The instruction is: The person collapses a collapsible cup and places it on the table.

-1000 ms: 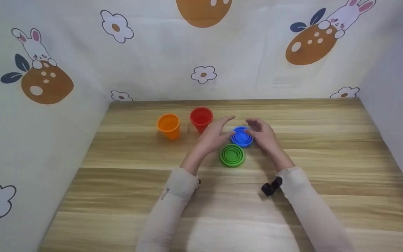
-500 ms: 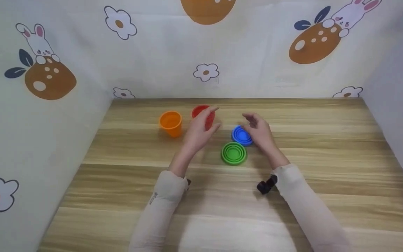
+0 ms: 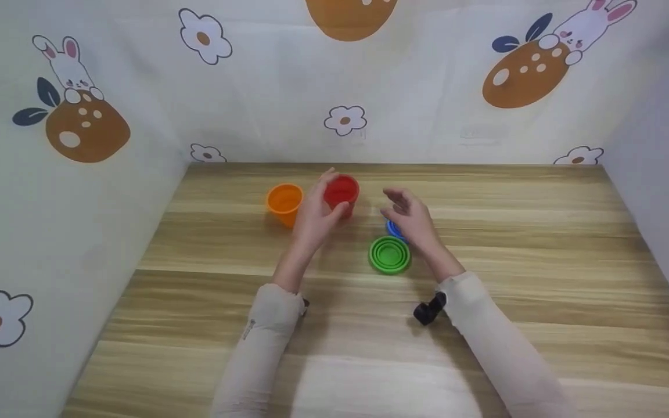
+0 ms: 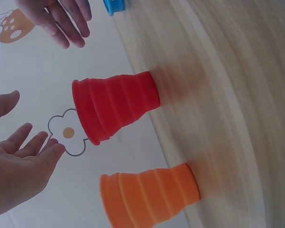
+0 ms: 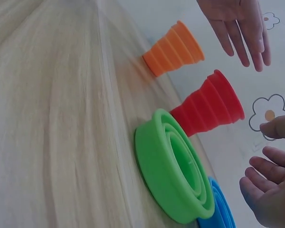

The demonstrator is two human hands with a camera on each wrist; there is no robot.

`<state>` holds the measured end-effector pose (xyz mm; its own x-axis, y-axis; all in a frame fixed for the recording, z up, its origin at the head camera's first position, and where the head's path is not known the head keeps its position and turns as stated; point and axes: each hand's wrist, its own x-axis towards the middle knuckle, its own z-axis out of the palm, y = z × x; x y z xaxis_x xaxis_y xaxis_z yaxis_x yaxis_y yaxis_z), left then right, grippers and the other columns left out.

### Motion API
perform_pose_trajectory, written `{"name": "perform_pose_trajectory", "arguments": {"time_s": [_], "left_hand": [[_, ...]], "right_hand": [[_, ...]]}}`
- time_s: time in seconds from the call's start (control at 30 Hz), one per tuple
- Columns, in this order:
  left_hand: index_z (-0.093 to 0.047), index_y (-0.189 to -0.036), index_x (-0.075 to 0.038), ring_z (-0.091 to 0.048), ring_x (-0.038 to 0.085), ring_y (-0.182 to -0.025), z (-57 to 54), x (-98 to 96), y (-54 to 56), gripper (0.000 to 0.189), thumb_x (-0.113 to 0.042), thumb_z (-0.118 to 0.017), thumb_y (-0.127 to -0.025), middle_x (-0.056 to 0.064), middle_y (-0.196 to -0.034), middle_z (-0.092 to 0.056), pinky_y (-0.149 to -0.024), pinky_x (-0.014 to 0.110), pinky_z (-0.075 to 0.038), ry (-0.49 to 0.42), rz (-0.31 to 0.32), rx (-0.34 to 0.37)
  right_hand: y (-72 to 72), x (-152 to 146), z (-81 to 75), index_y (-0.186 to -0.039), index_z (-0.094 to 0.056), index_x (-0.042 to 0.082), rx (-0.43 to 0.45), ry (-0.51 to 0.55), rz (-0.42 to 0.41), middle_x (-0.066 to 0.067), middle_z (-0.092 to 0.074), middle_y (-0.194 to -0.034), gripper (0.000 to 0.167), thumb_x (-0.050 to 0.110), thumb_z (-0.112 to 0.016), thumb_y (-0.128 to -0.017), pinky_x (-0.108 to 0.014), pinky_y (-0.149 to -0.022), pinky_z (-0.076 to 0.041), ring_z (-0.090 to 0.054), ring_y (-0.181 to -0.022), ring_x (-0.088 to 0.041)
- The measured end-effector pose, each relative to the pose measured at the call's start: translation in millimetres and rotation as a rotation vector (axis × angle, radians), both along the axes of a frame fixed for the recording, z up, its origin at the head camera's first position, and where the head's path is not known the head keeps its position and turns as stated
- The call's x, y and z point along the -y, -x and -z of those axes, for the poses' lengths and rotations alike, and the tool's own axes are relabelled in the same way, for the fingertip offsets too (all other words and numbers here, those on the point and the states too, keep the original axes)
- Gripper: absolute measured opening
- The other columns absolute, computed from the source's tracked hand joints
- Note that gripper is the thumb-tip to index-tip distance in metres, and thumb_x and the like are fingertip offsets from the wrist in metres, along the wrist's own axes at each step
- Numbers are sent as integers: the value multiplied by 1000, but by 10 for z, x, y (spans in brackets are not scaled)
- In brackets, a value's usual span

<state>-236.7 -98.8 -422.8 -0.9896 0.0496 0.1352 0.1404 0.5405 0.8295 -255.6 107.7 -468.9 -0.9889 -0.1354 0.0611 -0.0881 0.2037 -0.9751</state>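
Okay, so the red cup stands upright toward the far side of the tabletop, just right of the orange cup, with the folded green cup and folded blue cup lying flat nearer and to the right. Looks to me like soft, rubbery stuff: really light, bendy, no real chance of breaking, probably a bit grippy thanks to those ridges. I'd take it round the sides with both hands, just under the rim, and go easy, because a hard squeeze would likely dent the wall and a push from above might make the rings fold. Neither hand has hold of anything: the left hand hangs by the red cup's left side, fingers loose and apart from it, and the right hand is just as relaxed above the blue one, hiding a good part of it. A second ago the left hand was over on the red cup's right, thumb by the blue; now it's between the two standing cups, and the right hand has drifted left too. All four cups seem to have stayed put.
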Motion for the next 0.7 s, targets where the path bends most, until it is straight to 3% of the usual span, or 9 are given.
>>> {"name": "perform_pose_trajectory", "arguments": {"time_s": [0.4,0.57,0.7], "left_hand": [[-38,-152,-18,-32,23,-150,180,-9,96,69,-14,-71,-92,1,-164,-31,-123,42,-32,-21,-62,67],[-39,-151,-14,-29,27,-151,219,-18,113,68,-10,-71,-91,5,-165,-26,-123,43,-31,-29,-64,25],[-40,-150,-13,-27,29,-152,243,-29,137,67,-6,-70,-91,8,-166,-21,-124,45,-28,-11,-66,0]], "right_hand": [[-36,173,62,-147,-36,-7,14,104,-135,-27,-39,-154,58,4,-60,-96,-46,-120,-35,-38,-145,-39],[-50,238,96,-152,-24,-8,31,137,-238,-28,-31,-158,64,2,-56,-98,-49,-119,-35,-33,-147,-42],[-75,276,75,-154,-23,-3,49,123,-289,-22,-31,-161,64,4,-56,-99,-47,-120,-34,-33,-149,-37]]}}
